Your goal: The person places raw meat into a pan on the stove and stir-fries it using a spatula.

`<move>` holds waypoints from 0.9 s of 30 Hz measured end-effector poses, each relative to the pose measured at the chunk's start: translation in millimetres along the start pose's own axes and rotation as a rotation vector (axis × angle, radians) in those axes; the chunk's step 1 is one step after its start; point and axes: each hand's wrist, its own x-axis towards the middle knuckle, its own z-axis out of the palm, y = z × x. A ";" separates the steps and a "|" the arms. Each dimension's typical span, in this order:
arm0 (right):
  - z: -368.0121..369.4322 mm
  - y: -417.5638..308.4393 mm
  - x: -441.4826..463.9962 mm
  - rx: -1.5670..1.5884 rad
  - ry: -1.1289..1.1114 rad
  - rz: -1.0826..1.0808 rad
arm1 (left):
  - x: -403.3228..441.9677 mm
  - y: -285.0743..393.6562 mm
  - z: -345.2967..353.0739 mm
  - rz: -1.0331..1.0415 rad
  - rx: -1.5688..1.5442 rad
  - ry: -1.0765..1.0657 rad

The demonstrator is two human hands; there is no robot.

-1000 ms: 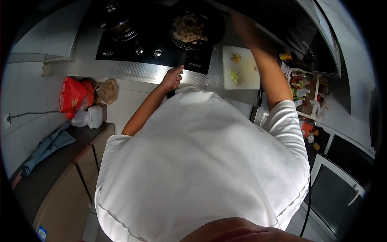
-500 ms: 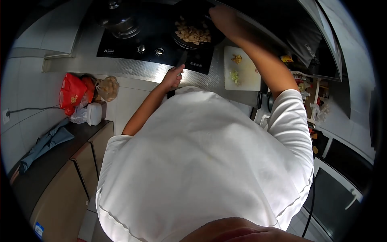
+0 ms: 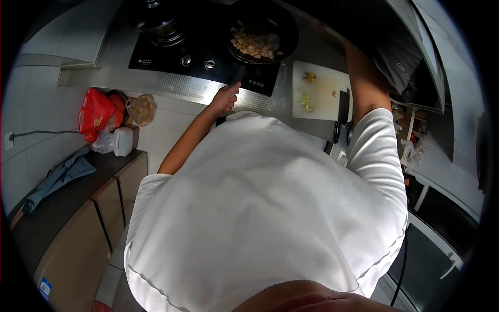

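Note:
My left hand (image 3: 226, 99) is closed round the handle of a dark pan (image 3: 286, 36) on the right side of the black stove. Light brown pieces of food (image 3: 254, 43) lie together in the pan. My right forearm reaches up past the right side of a white cutting board (image 3: 323, 106); the hand itself is hidden under the range hood. On the board are a small yellowish pile (image 3: 309, 78), a pale green pile (image 3: 305, 101) and a dark knife (image 3: 343, 105) at its right edge.
A lidded pot (image 3: 163, 28) stands on the stove's left burner, behind two knobs. The range hood (image 3: 410, 67) overhangs the right side. A red bag (image 3: 96, 113), a clear bag (image 3: 142, 109) and a white container (image 3: 123, 141) are at the left, above a dark counter (image 3: 57, 208).
My right hand has moved from above the pan to the right, out of sight under the hood. My left hand keeps its hold on the pan handle.

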 end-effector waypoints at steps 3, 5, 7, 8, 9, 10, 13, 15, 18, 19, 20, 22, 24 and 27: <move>19.5 25.9 -2.1 0.265 -0.153 0.168 | 2.6 -2.8 -1.1 0.015 -0.022 -0.015; 33.8 27.3 -9.4 0.374 -0.172 0.238 | -1.1 -0.5 0.9 0.011 -0.019 -0.006; 43.3 29.5 -13.4 0.433 -0.143 0.275 | -3.1 3.1 1.2 0.005 -0.015 0.002; 45.5 29.4 -18.3 0.431 -0.103 0.262 | -4.3 3.7 0.6 0.002 -0.005 0.005; 44.9 35.7 -16.1 0.407 -0.045 0.203 | -5.9 3.4 0.1 -0.004 0.007 0.005; 40.8 43.6 -16.4 0.360 0.032 0.108 | -6.3 3.4 0.4 -0.012 0.012 0.001; 9.2 48.6 -29.8 0.204 0.232 -0.095 | -5.1 4.2 3.4 -0.011 0.027 -0.019; -8.5 46.6 -34.8 0.185 0.269 -0.143 | -4.2 3.1 3.3 -0.008 0.023 0.002; -19.1 52.7 -29.4 0.284 0.164 -0.073 | -3.7 2.5 2.9 -0.014 0.014 -0.002; -17.5 55.3 -26.9 0.345 0.093 -0.013 | -3.6 1.9 2.1 -0.014 0.016 -0.002; -12.3 57.3 -24.5 0.415 0.010 0.063 | -3.5 1.8 1.0 -0.011 0.006 -0.015; 5.5 60.8 -20.7 0.576 -0.164 0.235 | -3.6 1.9 0.7 -0.005 -0.004 -0.027; 40.2 62.0 -17.4 0.743 -0.297 0.405 | -4.1 2.1 3.3 -0.008 -0.005 -0.004; 83.4 54.0 -17.7 0.916 -0.391 0.408 | -6.5 4.8 4.3 0.000 -0.001 0.008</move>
